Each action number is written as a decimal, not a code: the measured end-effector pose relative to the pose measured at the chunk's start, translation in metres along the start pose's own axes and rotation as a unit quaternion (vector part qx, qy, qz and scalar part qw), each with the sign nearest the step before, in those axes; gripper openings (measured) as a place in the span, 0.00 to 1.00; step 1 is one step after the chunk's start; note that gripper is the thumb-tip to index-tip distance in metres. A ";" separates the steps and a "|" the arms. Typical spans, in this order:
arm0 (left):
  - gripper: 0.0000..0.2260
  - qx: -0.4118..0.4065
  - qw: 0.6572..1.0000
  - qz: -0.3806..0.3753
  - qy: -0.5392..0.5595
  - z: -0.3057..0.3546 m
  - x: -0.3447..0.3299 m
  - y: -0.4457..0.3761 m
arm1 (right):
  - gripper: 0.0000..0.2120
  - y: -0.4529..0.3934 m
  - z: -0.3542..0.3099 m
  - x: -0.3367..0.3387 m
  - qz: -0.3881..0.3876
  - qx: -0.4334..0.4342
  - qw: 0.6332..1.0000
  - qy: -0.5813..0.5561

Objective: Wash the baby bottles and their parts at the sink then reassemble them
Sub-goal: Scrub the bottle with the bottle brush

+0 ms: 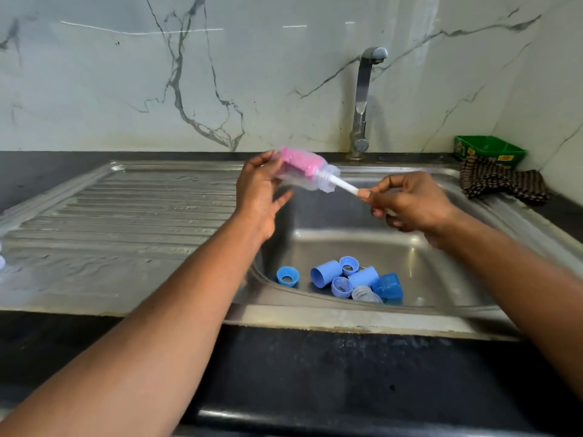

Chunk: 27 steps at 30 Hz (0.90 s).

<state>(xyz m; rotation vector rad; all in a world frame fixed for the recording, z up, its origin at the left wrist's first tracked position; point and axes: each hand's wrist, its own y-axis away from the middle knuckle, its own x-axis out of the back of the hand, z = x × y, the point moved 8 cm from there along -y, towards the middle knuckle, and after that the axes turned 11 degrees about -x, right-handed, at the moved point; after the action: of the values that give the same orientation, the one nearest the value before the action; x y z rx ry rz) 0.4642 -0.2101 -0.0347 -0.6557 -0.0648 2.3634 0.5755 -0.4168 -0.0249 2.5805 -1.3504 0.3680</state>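
Left hand [257, 192] grips clear bottle [303, 171] by its base end, held sideways above the sink [347, 316]; fingers behind it mostly hidden. Right hand [407, 201] pinches white handle of brush [339, 182], thumb on top; handle's end lost inside the fist. Pink brush head sits inside the bottle, blurred. Below both hands, in the basin: blue bottle parts [342, 277] heaped together, one clear piece hard to identify. Beyond right hand: tap [362, 102], checked cloth [501, 181], green tub [489, 149] partly covered by the cloth.
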 end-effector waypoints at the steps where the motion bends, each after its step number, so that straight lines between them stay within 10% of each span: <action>1: 0.07 0.009 0.998 0.029 -0.055 0.001 0.010 -0.003 | 0.10 0.004 -0.007 0.002 0.045 0.038 0.998 0.034; 7: 0.20 0.109 0.993 0.001 -0.046 -0.007 -0.001 0.005 | 0.10 0.013 -0.034 -0.029 0.189 0.151 0.933 0.268; 23: 0.21 -0.070 0.993 0.094 -0.009 0.025 0.017 -0.023 | 0.10 0.003 -0.011 -0.012 0.059 0.107 0.984 0.134; 27: 0.22 -0.087 0.993 -0.059 -0.051 0.018 -0.018 -0.014 | 0.10 0.002 -0.015 -0.028 0.058 0.107 0.989 0.081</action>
<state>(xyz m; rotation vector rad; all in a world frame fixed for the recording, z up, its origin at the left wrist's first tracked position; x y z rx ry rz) 0.4760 -0.2082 -0.0074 -0.5954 -0.3494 2.2921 0.5562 -0.3916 -0.0198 2.5757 -1.4768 0.7652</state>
